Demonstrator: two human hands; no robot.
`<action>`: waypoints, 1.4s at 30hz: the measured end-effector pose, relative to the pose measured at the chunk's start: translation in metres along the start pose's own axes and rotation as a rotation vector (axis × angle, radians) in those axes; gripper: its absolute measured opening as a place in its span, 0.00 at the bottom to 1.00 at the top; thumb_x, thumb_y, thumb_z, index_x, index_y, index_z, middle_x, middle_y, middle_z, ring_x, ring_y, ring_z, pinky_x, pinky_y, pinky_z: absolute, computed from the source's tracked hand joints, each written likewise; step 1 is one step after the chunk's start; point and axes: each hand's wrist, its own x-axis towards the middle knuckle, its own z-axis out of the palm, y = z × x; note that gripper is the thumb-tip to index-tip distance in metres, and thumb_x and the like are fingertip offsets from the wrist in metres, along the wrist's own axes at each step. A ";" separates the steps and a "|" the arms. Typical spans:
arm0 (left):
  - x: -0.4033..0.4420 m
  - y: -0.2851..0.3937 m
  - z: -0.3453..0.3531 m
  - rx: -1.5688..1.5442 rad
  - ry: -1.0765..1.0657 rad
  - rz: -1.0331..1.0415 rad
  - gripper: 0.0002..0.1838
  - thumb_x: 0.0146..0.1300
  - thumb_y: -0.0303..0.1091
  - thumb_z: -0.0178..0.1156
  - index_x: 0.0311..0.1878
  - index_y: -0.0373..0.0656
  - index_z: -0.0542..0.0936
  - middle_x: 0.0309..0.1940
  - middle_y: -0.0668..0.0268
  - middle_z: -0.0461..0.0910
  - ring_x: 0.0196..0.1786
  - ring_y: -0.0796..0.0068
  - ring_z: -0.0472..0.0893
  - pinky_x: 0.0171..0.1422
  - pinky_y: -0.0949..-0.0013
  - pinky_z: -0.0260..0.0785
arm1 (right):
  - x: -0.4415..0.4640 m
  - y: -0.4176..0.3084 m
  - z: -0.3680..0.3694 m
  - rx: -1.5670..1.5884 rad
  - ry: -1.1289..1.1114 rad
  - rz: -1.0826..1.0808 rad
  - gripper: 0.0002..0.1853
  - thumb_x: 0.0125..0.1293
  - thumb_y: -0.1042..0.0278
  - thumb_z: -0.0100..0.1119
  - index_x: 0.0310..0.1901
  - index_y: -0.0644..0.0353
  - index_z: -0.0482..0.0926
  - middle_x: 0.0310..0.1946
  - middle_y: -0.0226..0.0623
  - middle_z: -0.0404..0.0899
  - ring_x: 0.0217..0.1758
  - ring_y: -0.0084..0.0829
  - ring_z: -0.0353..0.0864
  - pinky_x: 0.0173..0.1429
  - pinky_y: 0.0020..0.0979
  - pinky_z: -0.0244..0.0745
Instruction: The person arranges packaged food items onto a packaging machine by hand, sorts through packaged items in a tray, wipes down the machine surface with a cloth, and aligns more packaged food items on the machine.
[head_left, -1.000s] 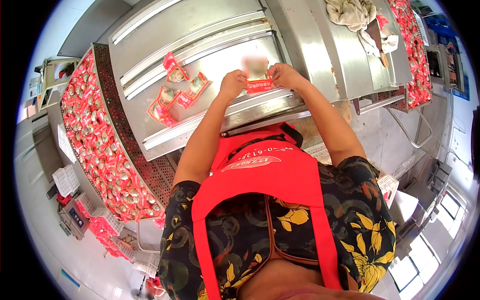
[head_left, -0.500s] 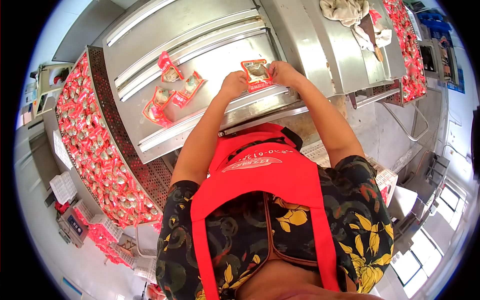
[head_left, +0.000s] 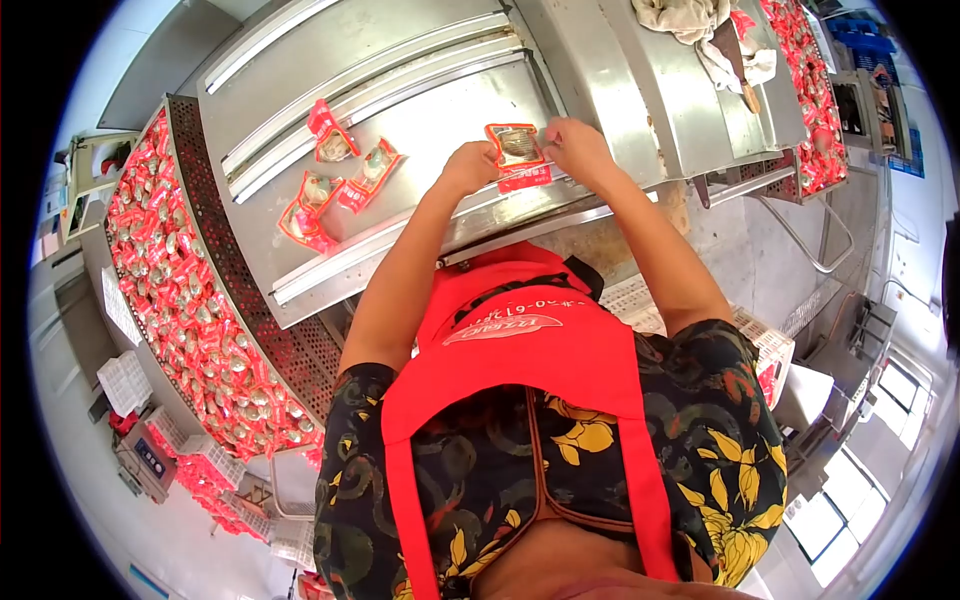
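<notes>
Arms (head_left: 395, 270): extended forward. Left hand (head_left: 470, 168), right hand (head_left: 580, 152): curled at either side of one packet (head_left: 518, 150) on metal table (head_left: 435, 118); grip cannot be told. Left: perforated tray (head_left: 214, 205), full of red packets (head_left: 180, 290). Far right: second tray (head_left: 782, 186), likewise filled.

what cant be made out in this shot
All in the head view:
- left hand: its grip on the packet, fingertips too small to judge
- right hand: palm, hidden by the back of the hand
- packet's printing: too small
- cloth: cut off by the top edge
</notes>
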 end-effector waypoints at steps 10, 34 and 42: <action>0.007 -0.010 0.015 0.164 0.233 -0.048 0.14 0.63 0.44 0.65 0.35 0.42 0.86 0.25 0.62 0.84 0.28 0.70 0.81 0.39 0.63 0.73 | -0.061 0.000 0.035 -0.172 0.272 -0.450 0.05 0.54 0.72 0.62 0.32 0.57 0.78 0.37 0.34 0.76 0.43 0.40 0.77 0.47 0.40 0.75; -0.017 0.005 0.019 0.274 0.361 0.013 0.11 0.56 0.38 0.68 0.41 0.46 0.85 0.35 0.63 0.85 0.39 0.62 0.83 0.47 0.62 0.74 | -0.080 0.003 0.033 -0.152 0.306 -0.228 0.06 0.57 0.71 0.62 0.36 0.58 0.78 0.39 0.37 0.78 0.46 0.44 0.79 0.46 0.43 0.77; -0.103 -0.035 -0.070 0.845 1.149 0.256 0.24 0.49 0.26 0.66 0.53 0.45 0.77 0.49 0.63 0.78 0.49 0.57 0.77 0.54 0.57 0.71 | -0.057 -0.059 0.028 0.326 0.143 -0.040 0.09 0.60 0.68 0.67 0.42 0.59 0.82 0.33 0.40 0.84 0.35 0.39 0.84 0.40 0.34 0.77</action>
